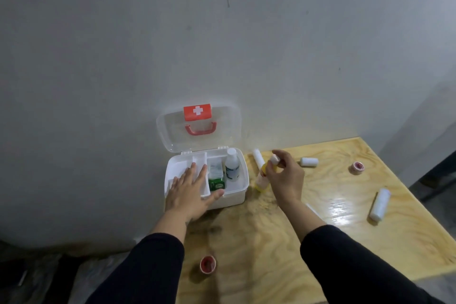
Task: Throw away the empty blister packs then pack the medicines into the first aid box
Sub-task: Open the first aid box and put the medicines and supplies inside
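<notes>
A white plastic first aid box [237,195] sits at the nine o'clock edge of the pale varnished plywood counter [283,242], its clear lid [172,136] standing open toward twelve o'clock, with a red handle and a red patch bearing a white cross. Inside, a white plastic bottle [232,165] stands upright in the compartment at the box's three o'clock side, and a green carton [216,184] lies just beside it at its nine o'clock. A white inner tray [177,168] fills the nine o'clock half of the box.

The left hand [190,192] lies flat on that tray and the box's near rim, its fingers [191,171] straight and spread wide, holding nothing. The right hand [286,177] hovers just at the box's three o'clock, its fingers [280,157] curled round the white cap of a small yellow bottle [262,181], which is tilted with its base near the counter; whether the base touches cannot be told.

A white gauze roll [257,159] lies on the counter just at the yellow bottle's twelve o'clock. Another short white roll [309,161] lies at the right hand's three o'clock, and a pink-rimmed roll of tape [357,168] beyond it. A longer white wrapped roll [380,203] lies at four o'clock, well apart. A red-rimmed tape roll [207,264] sits at the counter's six o'clock edge between the dark sleeves.
</notes>
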`<control>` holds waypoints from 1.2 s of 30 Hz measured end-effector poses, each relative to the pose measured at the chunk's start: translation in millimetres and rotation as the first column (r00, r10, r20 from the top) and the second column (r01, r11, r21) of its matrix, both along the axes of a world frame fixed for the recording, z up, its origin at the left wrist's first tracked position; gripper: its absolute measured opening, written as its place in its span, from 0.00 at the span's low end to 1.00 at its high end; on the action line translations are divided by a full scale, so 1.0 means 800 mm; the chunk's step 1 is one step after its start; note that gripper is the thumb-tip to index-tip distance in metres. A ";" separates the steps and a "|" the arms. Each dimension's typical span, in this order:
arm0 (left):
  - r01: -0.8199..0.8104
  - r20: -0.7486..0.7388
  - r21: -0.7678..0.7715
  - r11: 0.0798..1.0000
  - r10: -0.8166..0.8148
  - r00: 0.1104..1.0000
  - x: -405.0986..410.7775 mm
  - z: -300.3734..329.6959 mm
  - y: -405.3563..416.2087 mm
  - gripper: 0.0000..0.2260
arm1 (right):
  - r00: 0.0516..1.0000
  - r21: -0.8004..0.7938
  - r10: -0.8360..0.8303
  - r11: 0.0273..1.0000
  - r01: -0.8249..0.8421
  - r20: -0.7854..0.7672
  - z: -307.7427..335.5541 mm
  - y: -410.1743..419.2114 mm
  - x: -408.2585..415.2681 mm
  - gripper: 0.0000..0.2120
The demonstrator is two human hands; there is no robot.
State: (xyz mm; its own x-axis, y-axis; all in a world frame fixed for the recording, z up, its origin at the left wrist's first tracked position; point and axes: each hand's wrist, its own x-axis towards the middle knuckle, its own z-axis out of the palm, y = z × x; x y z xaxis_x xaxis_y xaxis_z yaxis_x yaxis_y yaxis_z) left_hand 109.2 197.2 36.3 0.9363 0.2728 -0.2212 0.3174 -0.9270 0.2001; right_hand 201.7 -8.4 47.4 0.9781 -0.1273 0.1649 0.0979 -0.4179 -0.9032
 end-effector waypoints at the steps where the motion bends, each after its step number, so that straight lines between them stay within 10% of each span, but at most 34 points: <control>1: 0.003 0.003 -0.001 1.000 -0.003 1.000 0.000 0.000 0.000 0.39 | 0.999 -0.023 0.003 1.000 -0.002 0.036 0.010 -0.002 0.007 0.11; 8: 0.015 0.006 0.000 1.000 -0.015 1.000 0.002 0.002 0.002 0.40 | 0.969 -0.050 0.103 0.994 -0.094 0.225 0.081 0.007 0.024 0.09; 36: -0.003 0.022 0.013 1.000 0.003 1.000 -0.002 -0.005 0.002 0.40 | 0.869 -0.440 0.494 0.787 -0.432 0.029 0.014 0.079 -0.001 0.11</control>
State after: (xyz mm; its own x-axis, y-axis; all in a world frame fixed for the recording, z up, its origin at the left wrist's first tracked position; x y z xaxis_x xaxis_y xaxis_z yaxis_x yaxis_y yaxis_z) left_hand 107.8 198.7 32.6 0.9401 0.2785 -0.1967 0.3160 -0.9285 0.1953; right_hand 201.0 55.0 58.9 0.8656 0.4435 0.2323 0.4824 -0.6145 -0.6243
